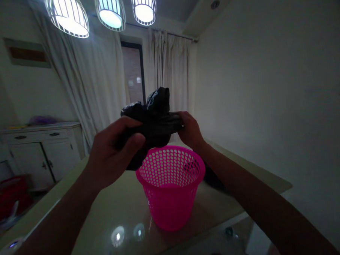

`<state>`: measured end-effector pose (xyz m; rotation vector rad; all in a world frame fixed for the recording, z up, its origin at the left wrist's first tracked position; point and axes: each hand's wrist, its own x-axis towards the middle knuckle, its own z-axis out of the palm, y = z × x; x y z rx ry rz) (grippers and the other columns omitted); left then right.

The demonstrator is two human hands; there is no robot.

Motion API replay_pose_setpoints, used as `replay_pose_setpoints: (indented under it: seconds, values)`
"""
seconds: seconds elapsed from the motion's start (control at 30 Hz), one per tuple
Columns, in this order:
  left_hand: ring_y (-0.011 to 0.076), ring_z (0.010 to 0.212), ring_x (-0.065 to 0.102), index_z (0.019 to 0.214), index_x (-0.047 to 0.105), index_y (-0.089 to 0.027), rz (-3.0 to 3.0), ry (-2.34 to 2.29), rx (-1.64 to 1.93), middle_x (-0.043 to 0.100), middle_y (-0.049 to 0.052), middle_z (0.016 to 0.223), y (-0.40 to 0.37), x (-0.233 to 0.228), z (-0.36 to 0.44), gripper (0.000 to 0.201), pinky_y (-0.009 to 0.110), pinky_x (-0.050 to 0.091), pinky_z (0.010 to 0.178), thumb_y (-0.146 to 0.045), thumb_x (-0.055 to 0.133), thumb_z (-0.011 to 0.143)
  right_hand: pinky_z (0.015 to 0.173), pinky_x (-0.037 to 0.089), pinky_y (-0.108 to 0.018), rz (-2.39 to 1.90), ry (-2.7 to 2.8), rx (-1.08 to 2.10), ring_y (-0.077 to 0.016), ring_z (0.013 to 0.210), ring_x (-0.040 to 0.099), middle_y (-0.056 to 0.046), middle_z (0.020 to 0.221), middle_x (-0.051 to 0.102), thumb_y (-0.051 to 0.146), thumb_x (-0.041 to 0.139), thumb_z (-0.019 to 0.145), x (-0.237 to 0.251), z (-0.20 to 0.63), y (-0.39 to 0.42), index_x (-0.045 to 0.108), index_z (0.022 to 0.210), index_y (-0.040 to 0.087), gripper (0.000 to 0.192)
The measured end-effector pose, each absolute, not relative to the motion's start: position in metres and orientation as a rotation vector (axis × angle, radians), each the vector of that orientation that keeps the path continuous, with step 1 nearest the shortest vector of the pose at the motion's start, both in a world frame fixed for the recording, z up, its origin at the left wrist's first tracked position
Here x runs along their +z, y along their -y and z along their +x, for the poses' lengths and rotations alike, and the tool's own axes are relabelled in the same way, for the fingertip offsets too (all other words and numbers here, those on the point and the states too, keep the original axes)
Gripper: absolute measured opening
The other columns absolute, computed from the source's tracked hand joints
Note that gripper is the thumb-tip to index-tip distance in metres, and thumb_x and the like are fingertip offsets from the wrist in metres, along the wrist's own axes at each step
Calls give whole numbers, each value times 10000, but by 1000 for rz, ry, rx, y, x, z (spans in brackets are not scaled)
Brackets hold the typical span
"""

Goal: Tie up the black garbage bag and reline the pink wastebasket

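A crumpled black plastic bag point(154, 124) is held up between both hands, above the back rim of a pink perforated basket point(171, 202). My left hand point(114, 152) grips the bag's left side, thumb in front and fingers wrapped behind it. On the bag's right edge, my right hand point(189, 129) is closed, its fingertips partly hidden behind the plastic. The basket stands upright on the glossy table point(119, 205), and no contents show through its open top.
Behind the basket on the right lies a dark item point(216, 180), partly covered by my right forearm. A white cabinet point(44, 148) stands at the left near a red container point(11, 196). Three caged lamps point(110, 13) hang overhead. A white wall borders the right side.
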<state>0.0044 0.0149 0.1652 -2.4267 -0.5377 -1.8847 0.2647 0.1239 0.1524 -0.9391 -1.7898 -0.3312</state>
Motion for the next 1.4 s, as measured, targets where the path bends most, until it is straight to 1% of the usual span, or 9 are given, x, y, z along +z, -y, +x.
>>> replay_pose_setpoints:
  seconds: [0.17,0.3,0.4,0.57,0.7,0.87,1.17,1.3,1.4]
  values:
    - [249,973,718,1256,758,-267,-2183,696,-1061,707,77,1142,-26,142,-28,266,350,590,828,-250,618,1031,974,560,-475,-1214,1643,-355,-334,1147,718,-143,1285,764,124,540,853,130,311,-140,704,1303,188,483]
    - [285,1223,685,1392,680,-239,-2192,876,-1288,657,143,1364,-37,98,-42,357,444,573,1052,-217,577,1051,913,563,-412,-1122,1826,-228,-302,1053,751,-122,1136,802,186,475,850,99,351,-129,699,1235,173,446]
    - [304,1406,609,1155,742,-265,-2324,949,-1505,685,106,1450,-39,56,-49,159,489,485,1193,-271,613,1062,868,574,-390,-1017,2066,-285,-298,1014,764,-127,1102,795,279,434,919,72,376,-111,701,1243,156,438]
    - [250,1063,772,1261,701,-256,-2563,944,-1633,798,88,1171,-40,18,-53,261,337,618,890,-220,580,1032,731,555,-365,-1066,2267,-661,-264,824,742,-174,1204,760,335,502,887,29,407,-90,709,1240,120,463]
    - [238,1005,728,1284,705,-260,-2448,609,-1393,770,91,1114,-42,15,-54,325,343,580,901,-171,604,988,724,564,-362,-1028,2226,-719,-258,823,734,-182,1195,758,411,498,939,1,420,-91,722,1253,130,477]
    - [232,815,680,980,661,-239,-2316,245,-1367,698,82,881,-39,-18,-47,224,404,606,867,-251,461,1080,776,615,-439,-925,2149,-698,-324,872,766,-224,1255,759,517,484,930,-17,418,-90,670,1469,108,701]
    - [364,1135,683,1262,708,-365,-2498,593,-1581,712,130,1048,-28,-63,-29,456,648,462,1171,-524,317,1090,939,643,-440,-828,2062,-91,-335,1108,792,-148,1262,789,413,468,956,-9,393,-78,787,1242,200,478]
    - [407,1303,626,1587,523,-361,-2484,633,-1530,677,180,1354,-18,-63,-22,580,669,475,1169,-532,296,1081,1130,571,-515,-896,1916,87,-349,1304,722,-109,1425,742,407,431,1052,-17,387,-77,734,1419,241,505]
    - [421,1343,592,1647,460,-328,-2468,703,-1497,618,196,1455,-12,-68,-18,621,643,516,1144,-537,369,1070,1235,490,-553,-903,1900,139,-351,1442,630,-93,1544,667,432,427,1080,-24,387,-76,653,1541,261,541]
